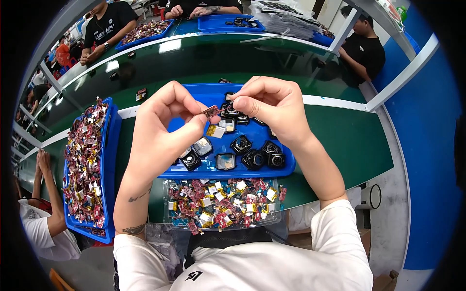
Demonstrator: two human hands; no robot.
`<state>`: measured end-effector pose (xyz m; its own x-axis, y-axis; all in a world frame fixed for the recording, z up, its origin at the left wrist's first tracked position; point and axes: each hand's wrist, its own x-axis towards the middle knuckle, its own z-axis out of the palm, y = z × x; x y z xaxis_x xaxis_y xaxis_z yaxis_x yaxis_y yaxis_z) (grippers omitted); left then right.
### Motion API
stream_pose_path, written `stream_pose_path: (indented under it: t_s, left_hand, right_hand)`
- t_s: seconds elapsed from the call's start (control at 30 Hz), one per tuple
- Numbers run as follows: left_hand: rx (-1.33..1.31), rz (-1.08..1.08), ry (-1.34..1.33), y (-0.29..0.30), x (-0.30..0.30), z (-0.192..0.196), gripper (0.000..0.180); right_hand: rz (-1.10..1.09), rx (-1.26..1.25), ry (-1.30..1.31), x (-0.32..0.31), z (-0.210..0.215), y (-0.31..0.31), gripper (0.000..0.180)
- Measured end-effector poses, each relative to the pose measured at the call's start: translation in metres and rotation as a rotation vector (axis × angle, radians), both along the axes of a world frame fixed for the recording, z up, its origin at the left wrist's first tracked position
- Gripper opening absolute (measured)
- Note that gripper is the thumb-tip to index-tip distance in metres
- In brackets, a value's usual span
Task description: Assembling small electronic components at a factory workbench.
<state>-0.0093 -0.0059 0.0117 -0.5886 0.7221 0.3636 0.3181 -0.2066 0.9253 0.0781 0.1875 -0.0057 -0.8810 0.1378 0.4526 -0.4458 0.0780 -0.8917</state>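
Over the blue tray (287, 167), my left hand (167, 128) pinches a small red circuit board (210, 112) between thumb and fingers. My right hand (281, 109) is closed in a pinch just to the right, at a tiny pale piece (229, 97) that I cannot make out. A silver battery with a yellow end (216, 131) shows just below the board; whether it hangs from the board or lies in the tray is unclear. Several black watch-like cases (253, 159) lie in the tray under my hands, some showing pale insides (225, 161).
A clear plastic tray (167, 213) heaped with red boards and batteries sits nearest me. At the left stands a blue bin (110, 145) full of similar parts. Across the green bench (204, 58), people sit by more blue trays (206, 24). A white metal frame (403, 72) rises at right.
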Motion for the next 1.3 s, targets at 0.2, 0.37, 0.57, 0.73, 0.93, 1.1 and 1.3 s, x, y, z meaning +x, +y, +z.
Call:
stream_pose_path:
  t_s: [0.2,0.37,0.57,0.73,0.93,1.1,1.3]
  left_hand:
    - [-0.215,-0.02,-0.054,0.0,0.003,0.006,0.021]
    - [-0.197,0.092,0.299,0.0,0.002,0.0,0.01]
    - [-0.175,0.031,0.244,0.002,0.002,0.0,0.009]
    - [-0.17,-0.084,0.223,-0.004,0.0,0.006,0.008]
    - [-0.058,0.002,0.235,-0.005,-0.004,0.004,0.012]
    - [-0.074,0.008,0.262,-0.005,-0.005,0.003,0.012]
    - [-0.078,0.023,0.217,-0.006,-0.004,0.004,0.011]
  right_hand:
    - [-0.108,0.214,0.149,0.003,-0.004,-0.011,0.009]
    - [-0.026,0.002,0.036,0.004,-0.003,-0.013,0.011]
    - [0.124,-0.102,-0.068,0.004,-0.007,-0.013,0.016]
    - [-0.087,0.237,-0.008,-0.003,-0.007,-0.006,0.012]
    - [-0.453,1.234,0.04,-0.007,-0.016,0.006,0.02]
    - [-0.13,1.406,-0.205,0.0,-0.025,-0.004,0.025]
    - [0.099,1.39,-0.195,-0.004,-0.039,-0.012,0.026]
